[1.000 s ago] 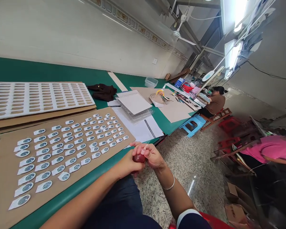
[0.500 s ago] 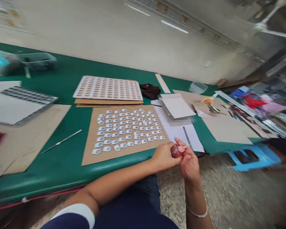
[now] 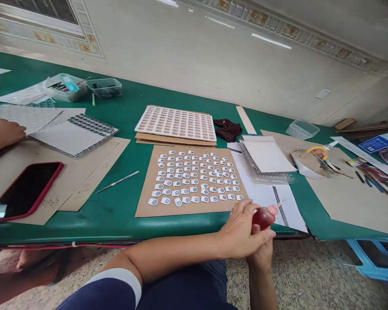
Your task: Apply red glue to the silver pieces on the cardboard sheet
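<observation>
Head view: swung left since half a second ago, with another person's hand (image 3: pixel 6 131) newly in frame and more of phone (image 3: pixel 27 189) showing. Bottle (image 3: pixel 262 218): at near edge of table (image 3: pixel 106 224), pink nozzle (image 3: pixel 273 209) now clear of right fingers, aimed toward 2 o'clock. Left hand (image 3: pixel 237 232): half-curled around bottle, thumb low. Right hand (image 3: pixel 261 254): now beneath left, mostly covered; grip impossible to tell.

Materials, by clock from bottle: bottle itself round, glossy, red; at 10, flat brown card (image 3: pixel 144 209) with rows of white tabs (image 3: pixel 194 189), round-printed; beyond, white gridded tray (image 3: pixel 177 134); at 12, smooth pale sheets (image 3: pixel 268 155) over clear plastic; at 11, crumpled dark cloth (image 3: pixel 226 129).

Cut off: blue stool (image 3: pixel 371 269) at 3 to 4, phone at 9. Too small to read: tab prints. Faint: nozzle tip.
</observation>
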A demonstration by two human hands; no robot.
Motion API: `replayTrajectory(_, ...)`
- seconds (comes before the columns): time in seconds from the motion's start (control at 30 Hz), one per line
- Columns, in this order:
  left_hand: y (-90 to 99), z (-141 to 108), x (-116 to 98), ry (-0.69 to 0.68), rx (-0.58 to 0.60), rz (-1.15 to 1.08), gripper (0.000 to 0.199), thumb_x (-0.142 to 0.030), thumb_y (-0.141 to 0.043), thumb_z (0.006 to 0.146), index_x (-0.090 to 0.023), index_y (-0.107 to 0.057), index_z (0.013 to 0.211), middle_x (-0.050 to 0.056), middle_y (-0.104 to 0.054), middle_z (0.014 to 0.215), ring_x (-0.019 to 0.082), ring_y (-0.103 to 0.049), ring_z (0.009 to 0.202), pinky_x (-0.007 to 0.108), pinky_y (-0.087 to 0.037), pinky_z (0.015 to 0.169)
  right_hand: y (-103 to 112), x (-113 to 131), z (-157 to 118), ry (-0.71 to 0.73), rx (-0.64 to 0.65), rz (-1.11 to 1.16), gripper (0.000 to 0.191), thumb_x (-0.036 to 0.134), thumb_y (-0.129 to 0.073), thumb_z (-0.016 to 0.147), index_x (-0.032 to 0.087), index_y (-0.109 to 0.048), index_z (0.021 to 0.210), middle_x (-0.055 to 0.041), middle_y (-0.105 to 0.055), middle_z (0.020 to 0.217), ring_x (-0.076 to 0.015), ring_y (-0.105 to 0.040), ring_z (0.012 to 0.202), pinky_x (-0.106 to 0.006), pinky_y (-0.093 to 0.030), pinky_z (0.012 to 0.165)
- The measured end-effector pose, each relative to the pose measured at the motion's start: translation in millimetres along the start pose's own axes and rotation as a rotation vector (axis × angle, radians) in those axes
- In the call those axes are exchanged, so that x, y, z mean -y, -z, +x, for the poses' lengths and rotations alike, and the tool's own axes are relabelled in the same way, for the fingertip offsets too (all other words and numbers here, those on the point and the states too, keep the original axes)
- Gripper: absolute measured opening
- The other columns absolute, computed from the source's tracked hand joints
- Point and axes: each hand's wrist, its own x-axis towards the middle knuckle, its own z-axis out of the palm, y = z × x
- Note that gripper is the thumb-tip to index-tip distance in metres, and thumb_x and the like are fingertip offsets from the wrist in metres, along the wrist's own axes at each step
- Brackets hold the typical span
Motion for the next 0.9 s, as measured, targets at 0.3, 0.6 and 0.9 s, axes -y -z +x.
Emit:
replayTrajectory(0.3, 46.7, -25, 10, -0.095, 0.197, 0.134, 0.014, -0.023, -0.050, 0.084, -0.019, -0.061, 0.091, 0.006, -0.062, 0.104, 0.017, -0.058, 0.099, 0.029, -0.045, 0.090, 45, 16, 53, -0.024, -0.330, 0.367, 0.054, 0.049, -0.066, 0.076, 0.032, -0.050, 0.125, 0.0026, -0.057, 0.071, -0.0118, -0.054, 0.060, -0.027, -0.050, 0.056)
replayTrajectory(0.6, 115.1, 101, 18, -0.035, 0.195, 0.531, 0.023, -0.030, -0.043, 0.087, -0.021, -0.065, 0.086, 0.001, -0.068, 0.089, 0.015, -0.061, 0.083, 0.025, -0.046, 0.074, 67, 10, 102, -0.017, -0.366, 0.510, 0.042, 0.049, -0.058, 0.082, 0.030, -0.057, 0.119, 0.0003, -0.059, 0.075, -0.0106, -0.051, 0.061, -0.026, -0.046, 0.057)
replayTrajectory(0.9, 156.5, 335, 92, 0.172, -0.008, 0.862, 0.031, -0.034, -0.055, 0.087, -0.014, -0.056, 0.110, 0.010, -0.056, 0.116, 0.022, -0.055, 0.104, 0.045, -0.045, 0.090, 84, 16, 137, -0.098, -0.358, 0.440, 0.041, 0.049, -0.055, 0.085, 0.022, -0.055, 0.115, 0.0013, -0.056, 0.067, -0.0115, -0.052, 0.058, -0.025, -0.046, 0.055)
